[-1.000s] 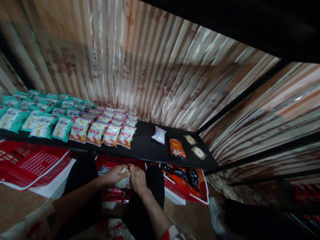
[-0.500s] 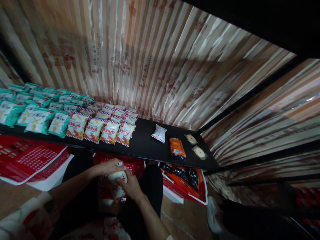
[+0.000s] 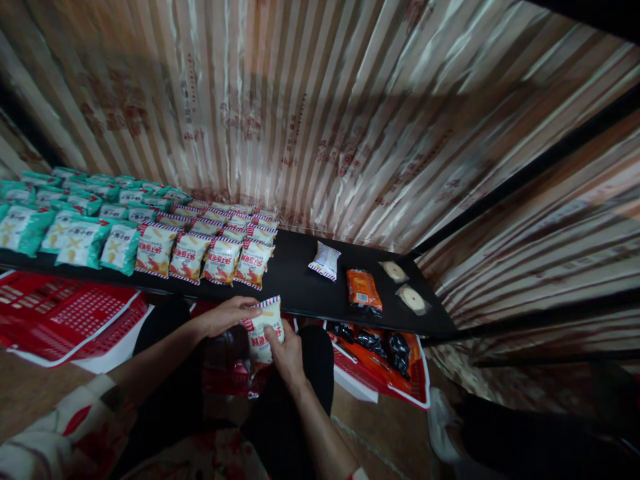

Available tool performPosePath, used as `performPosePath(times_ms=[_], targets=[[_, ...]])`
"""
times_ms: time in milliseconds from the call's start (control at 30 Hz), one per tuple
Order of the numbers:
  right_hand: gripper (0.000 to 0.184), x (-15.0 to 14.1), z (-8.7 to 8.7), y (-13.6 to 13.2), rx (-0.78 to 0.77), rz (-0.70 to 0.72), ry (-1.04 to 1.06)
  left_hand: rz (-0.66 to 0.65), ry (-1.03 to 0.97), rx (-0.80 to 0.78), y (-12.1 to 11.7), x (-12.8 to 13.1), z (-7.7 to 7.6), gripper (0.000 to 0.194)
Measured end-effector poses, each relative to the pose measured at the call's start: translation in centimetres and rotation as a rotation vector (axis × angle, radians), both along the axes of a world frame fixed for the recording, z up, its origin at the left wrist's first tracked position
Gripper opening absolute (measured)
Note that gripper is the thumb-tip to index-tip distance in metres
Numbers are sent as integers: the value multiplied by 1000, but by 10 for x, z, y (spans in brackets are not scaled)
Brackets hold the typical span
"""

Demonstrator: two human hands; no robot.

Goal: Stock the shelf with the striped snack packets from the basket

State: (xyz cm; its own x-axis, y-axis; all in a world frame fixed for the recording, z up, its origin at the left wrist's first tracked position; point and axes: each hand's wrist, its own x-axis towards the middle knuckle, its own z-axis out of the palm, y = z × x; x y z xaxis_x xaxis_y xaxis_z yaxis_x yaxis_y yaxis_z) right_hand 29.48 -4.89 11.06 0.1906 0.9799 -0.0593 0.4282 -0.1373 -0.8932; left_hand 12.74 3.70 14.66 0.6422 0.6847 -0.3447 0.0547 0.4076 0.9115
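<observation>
Seemingly a shop: black shelf (image 3: 296, 267), rowed snack packets (image 3: 156, 252), red baskets (image 3: 93, 320)

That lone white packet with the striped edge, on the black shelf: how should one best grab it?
Probably by the plump middle of the white packet, from above, pinching its two sides. It lies flat on the black shelf, pillow-shaped, and apart from the orange packet, so both sides look reachable.
</observation>
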Motion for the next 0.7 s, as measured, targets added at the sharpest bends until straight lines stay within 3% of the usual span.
performPosePath(times_ms=[200,467,700], targets=[[47,13,10,10,13,-197,47,137,-134,-35,-1,28,-1,48],[53,24,18,33,-2,-356,-64,352,-187,30,-6,73,-2,50],[57,30,24,64,-11,-397,-152,438,-26,199,2,93,-31,48]])
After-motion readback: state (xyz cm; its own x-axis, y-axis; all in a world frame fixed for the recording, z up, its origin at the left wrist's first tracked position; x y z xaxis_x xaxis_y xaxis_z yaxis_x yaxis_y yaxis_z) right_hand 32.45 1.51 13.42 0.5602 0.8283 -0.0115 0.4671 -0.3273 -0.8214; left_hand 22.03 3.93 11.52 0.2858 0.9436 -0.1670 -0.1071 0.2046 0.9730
